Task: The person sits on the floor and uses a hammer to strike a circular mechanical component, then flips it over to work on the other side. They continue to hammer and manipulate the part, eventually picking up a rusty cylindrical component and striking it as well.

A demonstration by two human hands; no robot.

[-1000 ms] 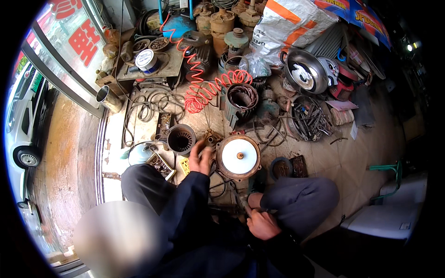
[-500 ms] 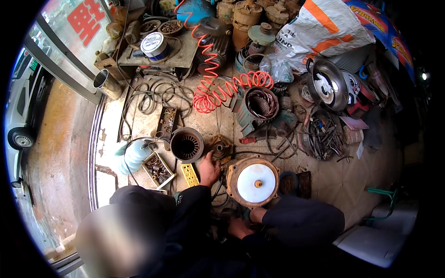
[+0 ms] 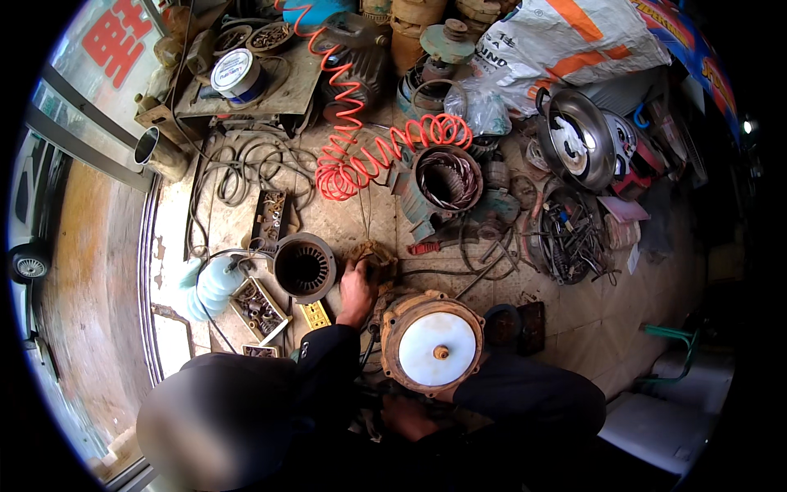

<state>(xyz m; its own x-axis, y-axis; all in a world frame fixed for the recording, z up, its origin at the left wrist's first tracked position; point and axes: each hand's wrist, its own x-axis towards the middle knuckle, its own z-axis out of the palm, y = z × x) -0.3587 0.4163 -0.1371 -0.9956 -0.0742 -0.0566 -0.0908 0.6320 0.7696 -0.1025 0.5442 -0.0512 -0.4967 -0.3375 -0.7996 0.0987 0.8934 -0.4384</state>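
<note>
My left hand (image 3: pixel 359 293) reaches forward, its fingers closed on the near-left edge of a rusty motor end cover (image 3: pixel 379 256) that lies on the floor. Left of that hand stands an open cylindrical motor stator (image 3: pixel 305 267), its slotted inside showing. Closer to me sits a round, rusty pump housing (image 3: pixel 392 344) with a white disc (image 3: pixel 433 348) and a small brass-coloured nut (image 3: pixel 441 353) at its centre. My right hand (image 3: pixel 408 416) is low and in shadow, below the housing. Its fingers cannot be made out.
A yellow power strip (image 3: pixel 314 315) and a tray of bolts (image 3: pixel 261 310) lie to the left. Red coiled hose (image 3: pixel 344 176) hangs down ahead. Farther off are a stator with windings (image 3: pixel 448 179), a basket of tools (image 3: pixel 570 238) and a steel pan (image 3: pixel 580 143). Cables cross the floor.
The whole view has shifted, moving the scene leftward. My left hand stays at the end cover, whose centre hole no longer shows clearly. The pump housing keeps its place near me.
</note>
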